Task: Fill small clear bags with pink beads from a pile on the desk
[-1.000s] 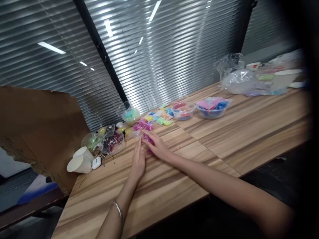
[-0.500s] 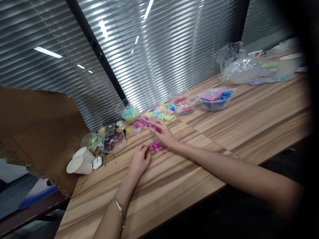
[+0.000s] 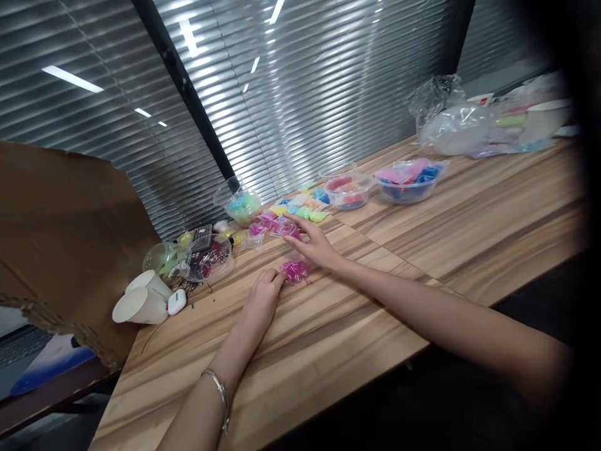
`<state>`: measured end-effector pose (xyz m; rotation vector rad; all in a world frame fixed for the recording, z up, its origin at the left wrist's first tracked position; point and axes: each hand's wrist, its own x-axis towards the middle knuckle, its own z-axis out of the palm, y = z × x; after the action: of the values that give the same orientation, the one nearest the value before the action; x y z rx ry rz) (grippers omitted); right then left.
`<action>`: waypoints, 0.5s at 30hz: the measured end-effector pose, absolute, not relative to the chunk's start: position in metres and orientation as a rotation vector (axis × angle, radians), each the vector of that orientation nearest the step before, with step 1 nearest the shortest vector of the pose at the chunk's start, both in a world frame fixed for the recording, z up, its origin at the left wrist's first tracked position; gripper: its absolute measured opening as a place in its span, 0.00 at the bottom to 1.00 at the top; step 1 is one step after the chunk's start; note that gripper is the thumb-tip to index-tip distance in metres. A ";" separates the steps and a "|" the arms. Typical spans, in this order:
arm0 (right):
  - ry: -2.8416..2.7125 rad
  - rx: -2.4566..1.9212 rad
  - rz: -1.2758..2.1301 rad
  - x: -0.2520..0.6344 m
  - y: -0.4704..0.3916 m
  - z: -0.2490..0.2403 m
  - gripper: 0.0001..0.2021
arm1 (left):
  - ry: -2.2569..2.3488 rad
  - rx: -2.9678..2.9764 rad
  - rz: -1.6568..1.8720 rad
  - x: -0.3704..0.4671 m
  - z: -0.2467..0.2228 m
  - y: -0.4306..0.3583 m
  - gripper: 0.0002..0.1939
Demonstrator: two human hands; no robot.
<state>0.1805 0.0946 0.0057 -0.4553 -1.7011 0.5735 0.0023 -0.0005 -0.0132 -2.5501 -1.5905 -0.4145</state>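
A magenta packet in clear wrap [image 3: 295, 270] lies on the wooden table between my hands. My left hand [image 3: 267, 289] rests at its left edge, fingers curled together; whatever they pinch is too small to make out. My right hand [image 3: 312, 243] reaches over from the right with thumb and fingers apart, beside a second magenta packet [image 3: 287, 230]. Whether it touches that packet is unclear. More magenta packets [image 3: 264, 222] lie just behind, next to yellow, green, blue and orange ones [image 3: 305, 203].
Clear bowls with coloured contents stand behind [image 3: 244, 208], at left [image 3: 210, 258] and at right [image 3: 348, 191] [image 3: 408, 181]. Paper cups [image 3: 141, 305] and a white case [image 3: 177, 302] sit by a cardboard sheet [image 3: 70, 250]. Plastic bags [image 3: 455, 128] lie far right.
The view has shifted slightly. My right hand's thumb and fingers have spread a little and moved off the near magenta packet, which shows more. My left hand stays at its edge.
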 end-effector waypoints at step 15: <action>-1.879 -0.312 0.781 0.177 0.081 0.008 0.35 | -1.778 -2.276 -1.355 0.012 0.011 -0.012 0.11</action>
<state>0.1766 0.0814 0.0076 -0.3121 -1.8790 0.7808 0.0117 -0.0118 0.0113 -2.2759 -1.7785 -1.3551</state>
